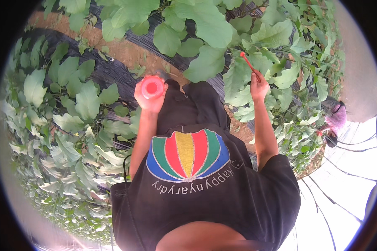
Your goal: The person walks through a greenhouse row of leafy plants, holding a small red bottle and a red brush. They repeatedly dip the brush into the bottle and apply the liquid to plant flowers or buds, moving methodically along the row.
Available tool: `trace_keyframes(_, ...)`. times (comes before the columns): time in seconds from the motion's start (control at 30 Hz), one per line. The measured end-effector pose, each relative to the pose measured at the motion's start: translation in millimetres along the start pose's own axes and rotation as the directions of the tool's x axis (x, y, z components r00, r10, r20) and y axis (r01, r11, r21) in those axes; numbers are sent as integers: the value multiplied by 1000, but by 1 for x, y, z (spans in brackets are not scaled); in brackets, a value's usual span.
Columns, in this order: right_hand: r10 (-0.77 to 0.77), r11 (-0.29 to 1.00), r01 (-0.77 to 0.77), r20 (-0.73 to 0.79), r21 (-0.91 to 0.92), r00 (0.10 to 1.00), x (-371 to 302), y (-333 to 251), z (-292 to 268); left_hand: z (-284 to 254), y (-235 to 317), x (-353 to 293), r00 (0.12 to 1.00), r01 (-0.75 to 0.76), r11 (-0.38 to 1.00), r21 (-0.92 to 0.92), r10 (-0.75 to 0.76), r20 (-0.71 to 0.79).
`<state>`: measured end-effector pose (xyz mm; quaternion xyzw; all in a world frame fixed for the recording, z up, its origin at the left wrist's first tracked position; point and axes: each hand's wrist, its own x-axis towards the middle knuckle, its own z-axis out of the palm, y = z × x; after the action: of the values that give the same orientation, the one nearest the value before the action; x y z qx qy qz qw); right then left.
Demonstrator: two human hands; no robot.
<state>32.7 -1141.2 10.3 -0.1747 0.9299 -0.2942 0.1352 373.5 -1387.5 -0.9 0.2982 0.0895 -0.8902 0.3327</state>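
My left hand [148, 103] is wrapped round a small pinkish-red cup-like container [152, 87], held upright in front of my left thigh. Its round mouth faces up and looks deep red inside. Out to the right, the fingers of my right hand [259, 87] pinch the lower end of a thin red brush-like stick [249, 63]. The stick tilts up and to the left, and its thicker bright red tip is close to a broad green leaf [238, 81]. Whether the tip touches the leaf, I cannot tell.
Leafy plants [88, 100] stand in rows on both sides and ahead. Black plastic film [117, 69] covers the ground beside a strip of bare brown soil [134, 53]. At the far right, another person in a pink patterned top [337, 121] is among the plants, near a bright white sheet [337, 184].
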Motion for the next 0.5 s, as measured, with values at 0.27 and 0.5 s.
trace_keyframes(0.27,75,995,-72,-43,74,996,39,65,42,16,-26,10,992,93,988,127,-102,70)
trace_keyframes(0.5,279,958,-285,106,45,954,93,120,92,53,-83,2,994,67,968,241,-86,69)
